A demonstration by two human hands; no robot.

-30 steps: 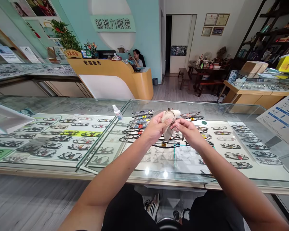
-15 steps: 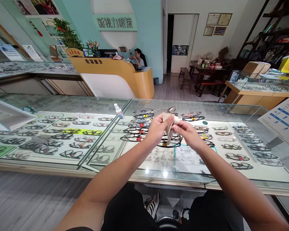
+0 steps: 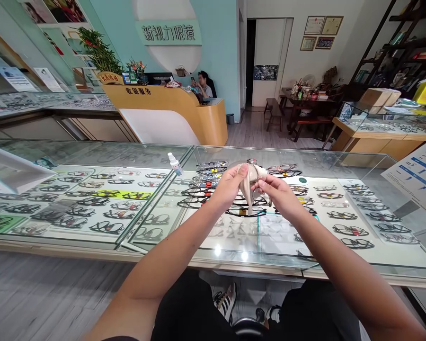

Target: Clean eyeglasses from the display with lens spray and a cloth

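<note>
A beige cleaning cloth (image 3: 247, 193) is pinched in my left hand (image 3: 232, 182), with one end hanging down. Beside it my right hand (image 3: 277, 192) is closed on a thin-rimmed pair of eyeglasses (image 3: 252, 163), and the cloth is bunched behind and around a lens. Part of the eyeglasses is hidden by the cloth and my fingers. Both hands are held over the glass display case (image 3: 213, 241). On the glass, rows of dark-framed eyeglasses (image 3: 190, 202) lie under and beyond my hands. A white spray bottle (image 3: 175, 164) stands to the left of them.
More eyeglasses (image 3: 106, 227) lie inside the left part of the case. A white leaflet stand (image 3: 14, 170) is at the left, a printed sign (image 3: 417, 175) at the right. Beyond is a wooden cashier counter (image 3: 213, 121) with a seated person (image 3: 204, 85) behind it.
My hands have drawn slightly apart, the right one moving to the right. More of the eyeglasses' rim shows, and the cloth has shifted and spread.
</note>
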